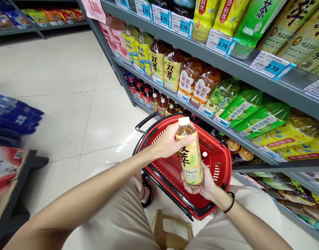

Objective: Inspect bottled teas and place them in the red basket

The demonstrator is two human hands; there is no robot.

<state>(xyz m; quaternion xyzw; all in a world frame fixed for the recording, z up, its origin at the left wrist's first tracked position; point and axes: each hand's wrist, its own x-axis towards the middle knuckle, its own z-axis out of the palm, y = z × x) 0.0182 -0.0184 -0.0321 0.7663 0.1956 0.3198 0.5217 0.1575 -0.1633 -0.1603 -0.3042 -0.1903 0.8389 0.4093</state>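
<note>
Both hands hold one bottle of tea drink (190, 159), with a white cap, brown liquid and a yellow label, above a shopping basket. My left hand (172, 140) is closed round its upper part, thumb across the label. Lower down, my right hand (205, 184) wraps the bottle's base from the right; a black band circles that wrist. Beneath them is the red shopping basket (159, 177) with a black rim and slotted walls. Inside it a white bottle cap (204, 154) shows; the rest of that bottle is hidden behind the held one.
Shelves (159, 21) of bottled drinks with price tags run along the right. Bottles with similar yellow labels (172, 71) stand on the middle shelf. Blue-wrapped water packs (16, 116) lie on the left, near a low display stand (18, 173). A beige stool (171, 225) is between my legs.
</note>
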